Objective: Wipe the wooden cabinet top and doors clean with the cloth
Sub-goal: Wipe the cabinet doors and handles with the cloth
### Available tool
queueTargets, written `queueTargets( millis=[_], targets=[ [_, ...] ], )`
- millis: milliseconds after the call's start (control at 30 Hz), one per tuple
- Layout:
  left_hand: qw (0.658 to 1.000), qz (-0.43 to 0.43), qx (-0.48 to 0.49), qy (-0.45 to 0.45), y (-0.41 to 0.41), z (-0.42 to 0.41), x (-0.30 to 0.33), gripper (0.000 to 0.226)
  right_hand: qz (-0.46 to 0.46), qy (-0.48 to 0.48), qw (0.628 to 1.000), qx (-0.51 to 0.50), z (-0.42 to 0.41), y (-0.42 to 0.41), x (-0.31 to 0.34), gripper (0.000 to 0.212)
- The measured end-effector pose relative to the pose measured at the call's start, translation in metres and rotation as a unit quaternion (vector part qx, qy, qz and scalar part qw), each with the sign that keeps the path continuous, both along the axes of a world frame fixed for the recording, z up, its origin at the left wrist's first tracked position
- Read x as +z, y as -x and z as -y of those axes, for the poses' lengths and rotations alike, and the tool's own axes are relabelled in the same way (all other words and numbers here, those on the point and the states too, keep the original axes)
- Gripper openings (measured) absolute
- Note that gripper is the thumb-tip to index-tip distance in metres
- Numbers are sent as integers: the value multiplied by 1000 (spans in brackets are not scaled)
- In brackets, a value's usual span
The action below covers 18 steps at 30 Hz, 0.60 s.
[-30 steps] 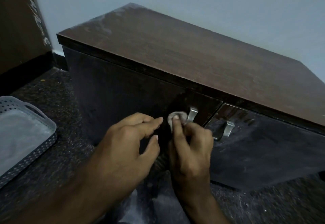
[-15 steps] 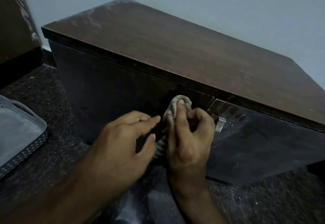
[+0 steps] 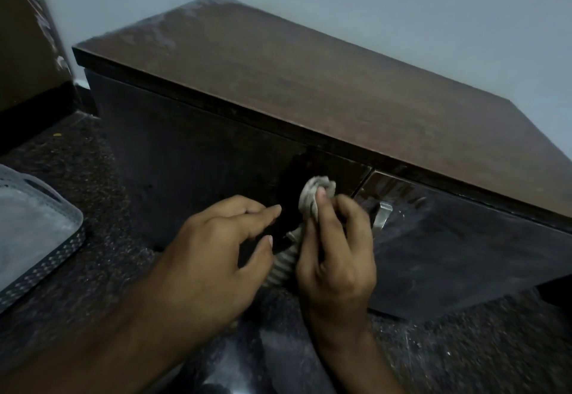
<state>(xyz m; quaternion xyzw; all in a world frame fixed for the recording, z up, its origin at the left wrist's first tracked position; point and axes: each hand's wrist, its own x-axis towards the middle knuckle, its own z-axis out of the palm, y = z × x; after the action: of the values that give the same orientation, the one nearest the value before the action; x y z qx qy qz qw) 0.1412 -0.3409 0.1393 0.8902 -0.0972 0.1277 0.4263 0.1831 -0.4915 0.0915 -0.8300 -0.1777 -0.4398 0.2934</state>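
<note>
The right hand point(image 3: 335, 257) pinches a bunched grey ribbed cloth point(image 3: 312, 197) against the dark wooden cabinet door point(image 3: 192, 158). The left hand point(image 3: 216, 257) hovers loosely curled, holding nothing. Firm, overlapping strokes would likely lift the dust.

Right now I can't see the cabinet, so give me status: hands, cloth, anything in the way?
Right hand shut on cloth, pressed to left door. Left hand open, empty, beside it. Right door handle close by. Nothing blocking.

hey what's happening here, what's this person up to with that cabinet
A person is wiping a dark wooden cabinet. The right hand grips a bunched grey cloth and presses it against the left door, near the seam between the doors. The left hand hovers beside it, fingers loose. A metal handle shows on the right door.
</note>
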Motion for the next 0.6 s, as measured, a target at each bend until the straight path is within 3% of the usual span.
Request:
queueTargets(
  millis=[133,267,433,600],
  targets=[
    [1000,4,7,-4,-1,2,0,42,-70,-114,991,-1,-1,17,-7,23],
    [1000,1,-12,-24,-2,8,-1,46,-211,-278,937,-14,-7,17,10,12],
    [999,-2,-41,-34,-5,19,-1,53,-353,-352,866,33,-3,15,20,24],
    [996,3,-70,-46,-9,26,-2,49,-353,-327,876,19,-3,10,19,23]
  ],
)
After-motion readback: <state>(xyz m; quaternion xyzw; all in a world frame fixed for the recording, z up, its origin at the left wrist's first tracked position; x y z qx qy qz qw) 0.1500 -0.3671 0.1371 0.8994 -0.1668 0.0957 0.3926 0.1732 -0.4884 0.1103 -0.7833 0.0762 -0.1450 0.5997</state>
